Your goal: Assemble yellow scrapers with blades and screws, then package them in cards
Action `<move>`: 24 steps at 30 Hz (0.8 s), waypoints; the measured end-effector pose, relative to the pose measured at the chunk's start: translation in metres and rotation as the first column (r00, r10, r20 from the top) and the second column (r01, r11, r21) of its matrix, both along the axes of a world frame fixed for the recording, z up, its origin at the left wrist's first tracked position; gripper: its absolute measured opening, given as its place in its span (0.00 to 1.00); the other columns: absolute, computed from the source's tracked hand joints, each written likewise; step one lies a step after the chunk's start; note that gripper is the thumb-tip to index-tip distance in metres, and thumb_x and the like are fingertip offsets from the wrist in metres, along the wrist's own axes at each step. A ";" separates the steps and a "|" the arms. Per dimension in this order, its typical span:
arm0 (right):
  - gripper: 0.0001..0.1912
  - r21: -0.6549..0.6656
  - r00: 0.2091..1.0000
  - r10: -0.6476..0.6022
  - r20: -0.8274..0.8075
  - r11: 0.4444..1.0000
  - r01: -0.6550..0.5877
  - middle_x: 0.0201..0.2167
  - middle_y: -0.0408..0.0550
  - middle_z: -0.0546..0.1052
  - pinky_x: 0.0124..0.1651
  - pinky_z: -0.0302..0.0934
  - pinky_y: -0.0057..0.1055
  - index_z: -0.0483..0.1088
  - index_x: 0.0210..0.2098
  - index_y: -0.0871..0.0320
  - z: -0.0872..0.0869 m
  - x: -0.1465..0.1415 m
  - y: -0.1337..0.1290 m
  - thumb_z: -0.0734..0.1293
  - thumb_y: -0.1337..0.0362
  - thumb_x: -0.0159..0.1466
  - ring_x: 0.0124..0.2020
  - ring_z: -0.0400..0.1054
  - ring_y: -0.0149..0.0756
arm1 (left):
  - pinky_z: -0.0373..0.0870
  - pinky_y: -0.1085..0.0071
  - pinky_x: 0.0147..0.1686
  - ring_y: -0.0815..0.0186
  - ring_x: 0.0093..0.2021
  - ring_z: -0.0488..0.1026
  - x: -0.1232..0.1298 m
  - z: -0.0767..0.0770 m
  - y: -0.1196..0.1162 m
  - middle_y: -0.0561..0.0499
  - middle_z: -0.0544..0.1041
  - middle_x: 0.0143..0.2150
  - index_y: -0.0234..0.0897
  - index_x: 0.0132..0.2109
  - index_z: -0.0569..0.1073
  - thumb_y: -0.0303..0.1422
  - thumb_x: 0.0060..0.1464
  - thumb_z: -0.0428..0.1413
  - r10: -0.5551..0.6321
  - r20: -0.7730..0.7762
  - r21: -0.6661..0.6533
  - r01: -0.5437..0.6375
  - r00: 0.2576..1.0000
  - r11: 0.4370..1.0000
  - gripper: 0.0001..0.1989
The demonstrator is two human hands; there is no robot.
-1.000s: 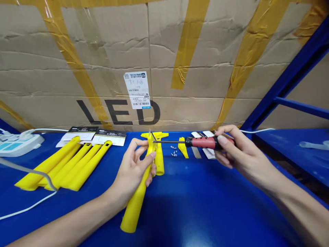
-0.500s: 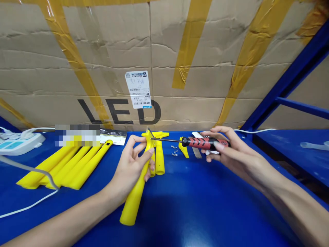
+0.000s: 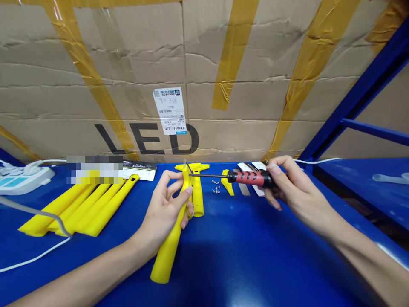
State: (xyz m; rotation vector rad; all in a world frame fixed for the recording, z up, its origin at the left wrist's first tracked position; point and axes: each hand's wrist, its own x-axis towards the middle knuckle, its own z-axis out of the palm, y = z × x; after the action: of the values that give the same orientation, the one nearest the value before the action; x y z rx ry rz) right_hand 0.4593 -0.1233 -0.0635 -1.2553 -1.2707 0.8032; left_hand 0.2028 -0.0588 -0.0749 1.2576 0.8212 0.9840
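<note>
My left hand (image 3: 169,198) is closed around a yellow plastic scraper handle (image 3: 169,251), which tilts with its wide hollow end toward me. A thin metal blade (image 3: 190,167) juts from its narrow far end. My right hand (image 3: 290,183) grips the back of a red and black screwdriver (image 3: 251,178), thumb and fingers around the butt. The screwdriver's shaft lies level, pointing left, and its tip meets the side of the scraper's head; the contact point is too small to make out. Behind my left hand rests another yellow scraper handle (image 3: 198,198).
Several small screws (image 3: 216,187) lie beside a small yellow plastic piece (image 3: 227,183) and flat blades (image 3: 244,189). More yellow handles (image 3: 99,209) sit at left, near a white power strip (image 3: 25,179) and cable (image 3: 38,256). A large cardboard box (image 3: 204,64) stands behind the blue tabletop (image 3: 243,256).
My right hand has shifted its grip back to the screwdriver's butt, uncovering more of its handle and the blades behind. The screwdriver tip stays against the scraper; my left hand has barely moved.
</note>
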 end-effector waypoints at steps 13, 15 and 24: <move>0.18 0.006 0.994 0.077 -0.079 0.997 -0.076 0.38 0.45 0.77 0.30 0.69 0.33 0.64 0.46 0.50 0.003 0.002 -0.002 0.72 0.52 0.63 0.29 0.73 0.35 | 0.62 0.82 0.13 0.76 0.15 0.64 0.000 0.000 -0.001 0.62 0.73 0.24 0.44 0.44 0.58 0.36 0.58 0.62 -0.009 -0.015 0.020 0.009 1.000 1.000 0.18; 0.20 0.036 0.989 0.121 -0.091 0.992 -0.118 0.38 0.44 0.77 0.31 0.68 0.32 0.64 0.47 0.49 0.004 0.001 -0.003 0.74 0.55 0.61 0.29 0.72 0.34 | 0.62 0.82 0.13 0.76 0.14 0.63 0.000 0.000 -0.001 0.62 0.73 0.23 0.44 0.45 0.58 0.36 0.59 0.62 -0.012 -0.018 0.015 0.012 1.000 1.000 0.18; 0.17 -0.003 0.993 0.116 -0.017 0.993 -0.116 0.32 0.43 0.75 0.32 0.69 0.34 0.63 0.48 0.49 -0.002 0.003 0.000 0.69 0.50 0.66 0.29 0.72 0.35 | 0.62 0.82 0.13 0.76 0.14 0.62 -0.002 0.000 0.000 0.62 0.74 0.23 0.44 0.45 0.58 0.36 0.58 0.62 0.008 -0.008 0.028 -0.007 1.000 1.000 0.18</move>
State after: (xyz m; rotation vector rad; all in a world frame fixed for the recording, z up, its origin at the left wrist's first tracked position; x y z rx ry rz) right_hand 0.4623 -0.1230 -0.0655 -1.1839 -1.3386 0.8981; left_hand 0.2010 -0.0586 -0.0744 1.2838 0.8211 1.0002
